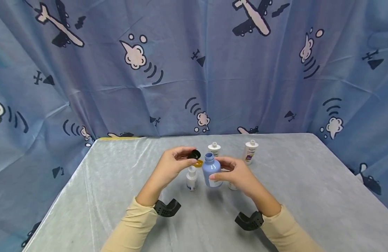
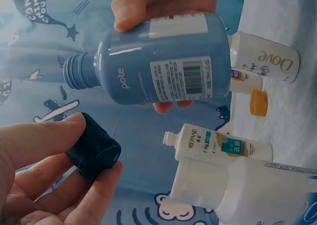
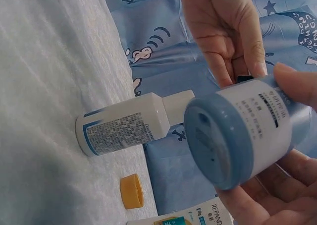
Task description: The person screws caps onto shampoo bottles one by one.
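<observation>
My left hand (image 1: pixel 168 166) pinches a black cap (image 2: pixel 94 148) between thumb and fingers, its hollow side showing in the head view. Across from it, my right hand (image 1: pixel 239 175) grips a blue bottle (image 1: pixel 210 170) around its body. The bottle has no cap on, and its threaded neck (image 2: pixel 79 71) is bare. In the left wrist view the cap is apart from the neck. The right wrist view shows the bottle's base and a printed label, with the cap mostly hidden behind it.
A capped white bottle (image 1: pixel 191 180) stands near the left hand, an orange cap (image 3: pixel 131 191) lying behind it. Two uncapped white bottles, one in the middle (image 1: pixel 214 148) and one to the right (image 1: pixel 250 153), stand farther back. A Dove bottle (image 2: pixel 265 57) is partly hidden behind the right hand.
</observation>
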{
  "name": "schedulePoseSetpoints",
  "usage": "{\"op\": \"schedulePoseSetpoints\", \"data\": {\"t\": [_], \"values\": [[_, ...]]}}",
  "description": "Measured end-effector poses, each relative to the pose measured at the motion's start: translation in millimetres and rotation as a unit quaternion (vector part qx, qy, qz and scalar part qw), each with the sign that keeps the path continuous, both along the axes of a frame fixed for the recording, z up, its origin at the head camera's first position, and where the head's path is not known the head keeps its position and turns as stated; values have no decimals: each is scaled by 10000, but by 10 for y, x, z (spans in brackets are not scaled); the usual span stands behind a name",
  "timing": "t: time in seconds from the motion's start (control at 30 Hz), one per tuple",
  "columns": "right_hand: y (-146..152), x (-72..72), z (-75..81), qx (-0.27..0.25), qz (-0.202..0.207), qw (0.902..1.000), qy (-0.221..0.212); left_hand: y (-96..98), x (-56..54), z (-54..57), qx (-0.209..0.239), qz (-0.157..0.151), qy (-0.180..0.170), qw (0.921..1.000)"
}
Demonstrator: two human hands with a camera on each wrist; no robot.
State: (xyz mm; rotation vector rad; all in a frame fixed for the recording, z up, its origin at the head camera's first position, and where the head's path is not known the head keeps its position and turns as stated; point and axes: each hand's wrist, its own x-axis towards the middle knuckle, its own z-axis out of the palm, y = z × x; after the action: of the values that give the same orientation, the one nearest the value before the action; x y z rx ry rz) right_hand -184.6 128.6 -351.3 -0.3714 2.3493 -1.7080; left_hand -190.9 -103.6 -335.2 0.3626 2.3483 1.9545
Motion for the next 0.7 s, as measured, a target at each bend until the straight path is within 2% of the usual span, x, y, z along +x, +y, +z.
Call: {"op": "schedulePoseSetpoints", "data": {"t": [0.3,0.53,0.7], "values": [[-10,-6,2,-8,85,10000,-35,-6,1,8,-10,-56,11,10000],[-11,-16,-5,6,234,9997,27,-8,-12,-3,92,47,-114,9999],[12,-3,-1,88,229,9997,7,-45,-11,20,-49,3,-105,9999]]}}
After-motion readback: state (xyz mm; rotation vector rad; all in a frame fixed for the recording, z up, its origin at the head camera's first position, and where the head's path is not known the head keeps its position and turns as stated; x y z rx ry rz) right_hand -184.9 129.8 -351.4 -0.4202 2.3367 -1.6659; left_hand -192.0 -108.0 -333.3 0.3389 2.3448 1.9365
